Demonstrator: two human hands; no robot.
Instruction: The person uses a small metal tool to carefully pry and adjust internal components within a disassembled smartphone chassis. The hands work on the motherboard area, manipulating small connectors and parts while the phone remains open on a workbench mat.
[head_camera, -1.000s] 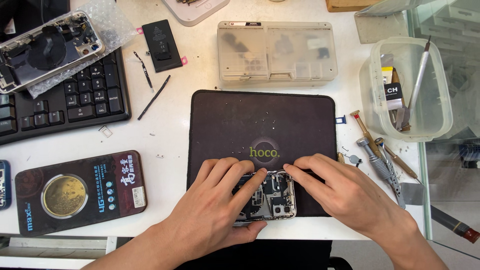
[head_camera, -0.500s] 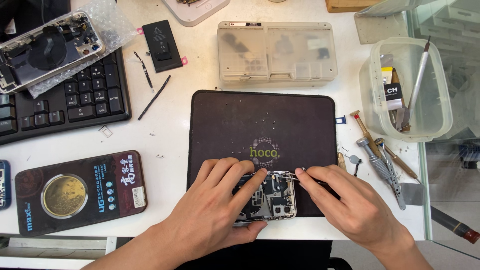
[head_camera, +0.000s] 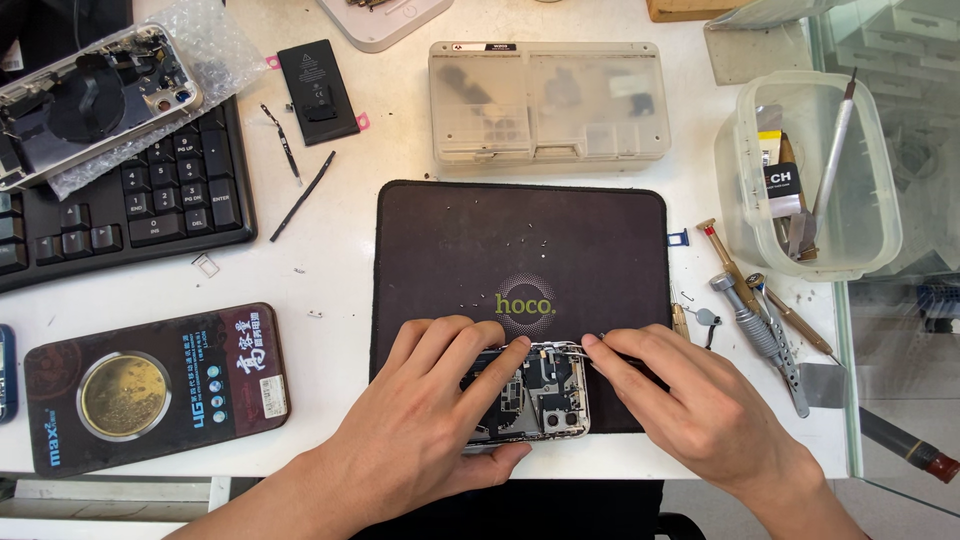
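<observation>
1. The left hand (head_camera: 425, 415) lies over the opened phone (head_camera: 535, 395), fingers curled on its top and thumb under its near edge, gripping it.
2. The right hand (head_camera: 700, 400) touches the phone's upper right corner with pinched fingertips; whether they hold anything I cannot tell.
3. The phone lies between both hands on the mat (head_camera: 520, 250), back off, showing dark boards, metal shields and a silver frame.
4. Screwdrivers (head_camera: 755, 320) lie just right of the right hand.
</observation>
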